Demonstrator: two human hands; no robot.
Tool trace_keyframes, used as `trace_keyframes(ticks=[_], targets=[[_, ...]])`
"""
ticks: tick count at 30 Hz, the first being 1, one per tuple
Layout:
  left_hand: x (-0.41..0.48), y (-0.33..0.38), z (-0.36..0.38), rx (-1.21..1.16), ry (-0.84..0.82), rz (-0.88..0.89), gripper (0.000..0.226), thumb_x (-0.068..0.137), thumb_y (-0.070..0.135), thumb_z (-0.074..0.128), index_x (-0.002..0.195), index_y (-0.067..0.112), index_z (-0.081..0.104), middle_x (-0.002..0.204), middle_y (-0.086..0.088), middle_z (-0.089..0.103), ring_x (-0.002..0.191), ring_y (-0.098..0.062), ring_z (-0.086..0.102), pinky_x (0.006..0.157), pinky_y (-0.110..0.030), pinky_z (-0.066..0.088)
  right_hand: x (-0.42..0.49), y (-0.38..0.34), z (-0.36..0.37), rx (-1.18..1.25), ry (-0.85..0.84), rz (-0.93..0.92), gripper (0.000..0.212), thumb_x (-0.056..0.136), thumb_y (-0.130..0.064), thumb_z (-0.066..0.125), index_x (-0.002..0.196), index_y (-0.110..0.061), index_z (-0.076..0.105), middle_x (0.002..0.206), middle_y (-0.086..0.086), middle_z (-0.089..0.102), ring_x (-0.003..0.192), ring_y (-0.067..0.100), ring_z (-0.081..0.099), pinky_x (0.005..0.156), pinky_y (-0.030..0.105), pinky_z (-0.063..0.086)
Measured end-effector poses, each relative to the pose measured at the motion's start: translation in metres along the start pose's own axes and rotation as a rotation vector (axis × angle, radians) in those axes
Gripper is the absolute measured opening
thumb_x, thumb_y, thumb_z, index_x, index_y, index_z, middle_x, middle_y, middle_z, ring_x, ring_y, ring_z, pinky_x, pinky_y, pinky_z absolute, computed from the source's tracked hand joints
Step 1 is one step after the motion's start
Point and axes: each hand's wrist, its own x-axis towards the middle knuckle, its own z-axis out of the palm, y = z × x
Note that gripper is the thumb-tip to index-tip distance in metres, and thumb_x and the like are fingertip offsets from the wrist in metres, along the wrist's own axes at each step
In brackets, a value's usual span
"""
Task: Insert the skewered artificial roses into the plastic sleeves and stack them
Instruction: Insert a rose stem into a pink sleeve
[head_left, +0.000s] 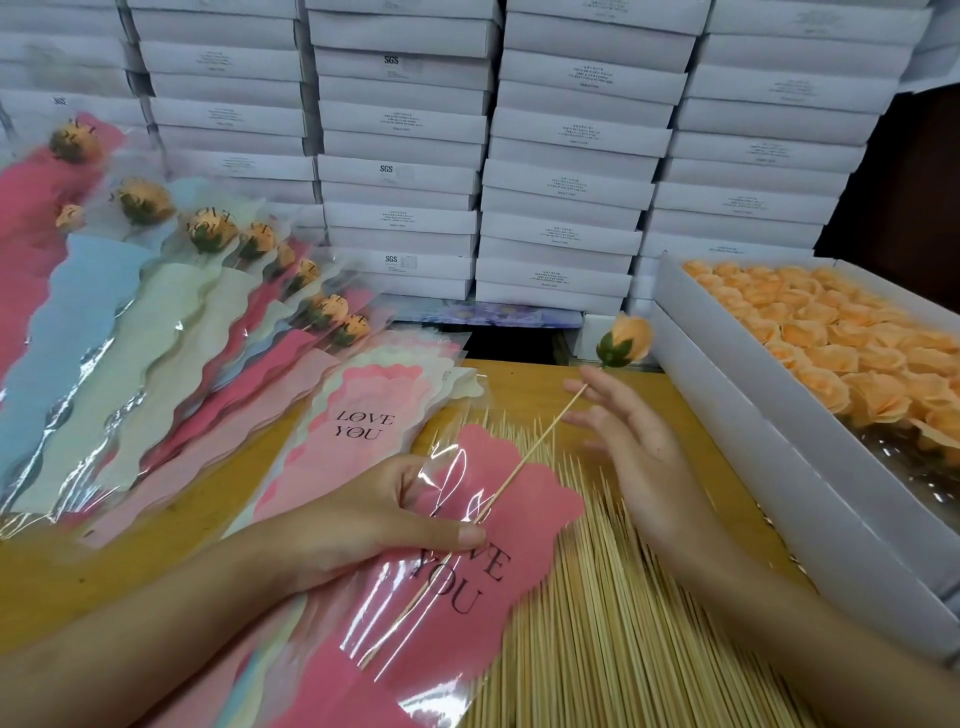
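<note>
my left grip (363, 525) is pinching the pink sleeve (524, 519), the rose (626, 338) stick sitting partway inside; my right grip (634, 457) is hovering spread beside it. several sleeved roses (208, 291) are lying stacked at left, and a full box (727, 415) is waiting.

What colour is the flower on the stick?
The rose is peach-orange with a green base, clearest in the head view.

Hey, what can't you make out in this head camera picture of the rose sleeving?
All in the head view:
- Small print on the white boxes: too small to read.
- Box of loose roses: cut off by the right edge, so no count.
- Right hand: blurred; contact with the skewer unclear.
- Left hand: its fingertips hidden behind the pink sleeve.
- Loose skewers: partly covered by sleeve and arms.
</note>
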Motion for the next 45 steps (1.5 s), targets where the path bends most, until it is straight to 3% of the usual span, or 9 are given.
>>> trace_keyframes(ticks=[8, 14, 20, 23, 25, 27, 30, 33, 45], targets=[[-0.001, 0.0, 0.001, 0.008, 0.087, -0.026, 0.037, 0.07, 0.022, 0.084, 0.1, 0.005, 0.07, 0.104, -0.027, 0.069, 0.091, -0.033, 0.069, 0.082, -0.039, 0.057, -0.011, 0.006, 0.004, -0.062, -0.106, -0.103, 0.035, 0.102, -0.023, 0.041, 0.133, -0.028, 0.057, 0.113, -0.022, 0.068, 0.108, -0.002, 0.061, 0.09, 0.012, 0.045], [-0.001, 0.001, 0.001, -0.073, 0.041, -0.018, 0.027, 0.076, 0.014, 0.078, 0.102, 0.008, 0.073, 0.097, -0.016, 0.074, 0.086, -0.024, 0.072, 0.077, -0.031, 0.056, -0.015, 0.002, 0.003, -0.043, -0.155, -0.167, 0.031, 0.104, -0.022, 0.041, 0.125, -0.031, 0.061, 0.109, -0.016, 0.07, 0.098, 0.018, 0.068, 0.083, 0.029, 0.055], [0.0, -0.002, -0.002, -0.114, 0.105, -0.001, 0.027, 0.074, 0.01, 0.079, 0.101, 0.007, 0.073, 0.093, -0.014, 0.074, 0.082, -0.022, 0.072, 0.076, -0.028, 0.056, -0.007, 0.008, 0.002, 0.116, -0.09, -0.053, 0.009, 0.102, -0.017, 0.041, 0.094, -0.017, 0.046, 0.111, -0.005, 0.072, 0.097, 0.011, 0.07, 0.085, 0.027, 0.054], [-0.001, -0.001, -0.001, -0.056, 0.117, -0.008, 0.034, 0.072, 0.014, 0.08, 0.103, 0.002, 0.071, 0.1, -0.023, 0.071, 0.088, -0.024, 0.069, 0.085, -0.032, 0.055, -0.001, 0.014, 0.0, 0.219, 0.011, 0.103, 0.005, 0.102, -0.018, 0.044, 0.104, -0.018, 0.049, 0.115, 0.002, 0.07, 0.089, 0.014, 0.073, 0.074, 0.026, 0.059], [-0.001, -0.001, -0.001, -0.026, 0.138, -0.032, 0.048, 0.07, 0.019, 0.081, 0.11, -0.003, 0.065, 0.113, -0.029, 0.065, 0.096, -0.028, 0.065, 0.094, -0.04, 0.052, 0.002, 0.015, -0.001, 0.303, 0.083, 0.178, 0.025, 0.101, -0.02, 0.048, 0.127, -0.022, 0.045, 0.121, 0.0, 0.064, 0.086, 0.014, 0.073, 0.068, 0.022, 0.059], [-0.001, 0.0, 0.0, -0.037, 0.077, -0.021, 0.03, 0.075, 0.015, 0.079, 0.103, 0.006, 0.072, 0.103, -0.02, 0.072, 0.088, -0.025, 0.07, 0.083, -0.034, 0.056, 0.004, 0.015, -0.003, 0.331, 0.094, 0.177, 0.043, 0.101, -0.021, 0.049, 0.141, -0.031, 0.036, 0.126, -0.007, 0.058, 0.087, 0.014, 0.073, 0.066, 0.021, 0.058], [-0.002, 0.003, 0.003, -0.045, 0.019, -0.014, 0.019, 0.079, 0.013, 0.078, 0.098, 0.014, 0.076, 0.096, -0.012, 0.075, 0.085, -0.021, 0.073, 0.075, -0.028, 0.057, 0.006, 0.015, -0.004, 0.323, 0.082, 0.128, 0.041, 0.102, -0.02, 0.048, 0.134, -0.043, 0.038, 0.128, -0.016, 0.056, 0.088, 0.012, 0.072, 0.066, 0.019, 0.057], [-0.001, 0.002, 0.003, -0.021, -0.022, -0.004, 0.026, 0.084, 0.015, 0.074, 0.108, 0.005, 0.071, 0.108, -0.018, 0.072, 0.096, -0.031, 0.07, 0.086, -0.036, 0.056, 0.006, 0.014, -0.004, 0.295, 0.086, 0.106, 0.036, 0.102, -0.019, 0.048, 0.132, -0.039, 0.047, 0.126, -0.013, 0.06, 0.091, 0.01, 0.071, 0.066, 0.019, 0.055], [-0.001, 0.002, 0.004, -0.009, -0.002, -0.005, 0.016, 0.085, 0.01, 0.068, 0.099, 0.011, 0.075, 0.096, -0.013, 0.075, 0.084, -0.021, 0.072, 0.078, -0.029, 0.056, 0.002, 0.014, -0.004, 0.221, 0.034, 0.119, 0.021, 0.096, -0.019, 0.057, 0.117, -0.022, 0.059, 0.114, -0.007, 0.069, 0.097, 0.009, 0.069, 0.067, 0.019, 0.054]])
